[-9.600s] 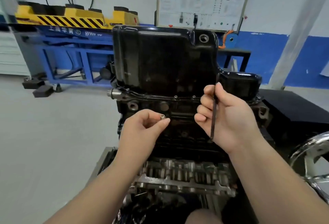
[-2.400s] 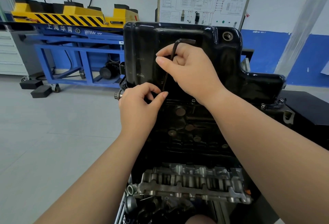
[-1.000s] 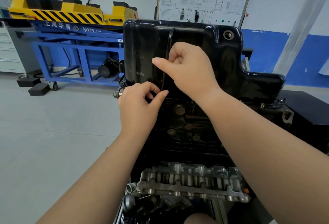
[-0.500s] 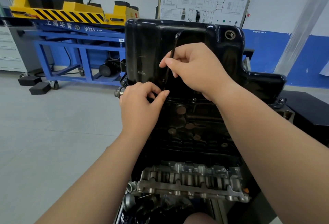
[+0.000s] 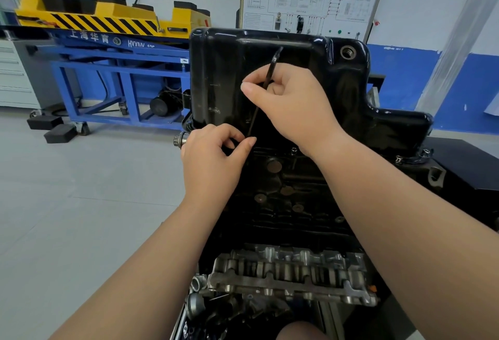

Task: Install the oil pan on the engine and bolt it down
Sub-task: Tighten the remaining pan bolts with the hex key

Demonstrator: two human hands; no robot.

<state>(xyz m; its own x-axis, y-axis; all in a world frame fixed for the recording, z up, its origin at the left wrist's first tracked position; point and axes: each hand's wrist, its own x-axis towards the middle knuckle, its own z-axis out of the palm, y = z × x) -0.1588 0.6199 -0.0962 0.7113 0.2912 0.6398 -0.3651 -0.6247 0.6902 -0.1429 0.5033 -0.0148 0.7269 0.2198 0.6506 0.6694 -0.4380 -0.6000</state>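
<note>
One hex key leans further right in the right hand.

"上海华育" on blue stand (white lettering)

The pan wall rises just behind my right hand and key; my left hand crowds the key's lower end. Open floor lies left of the engine.

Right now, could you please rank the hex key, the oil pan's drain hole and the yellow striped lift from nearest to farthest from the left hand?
1. The hex key: its lower end is right at the left hand, by the fingertips.
2. The drain hole: up at the oil pan top right corner.
3. The yellow striped lift: far left, by the back wall.
</note>
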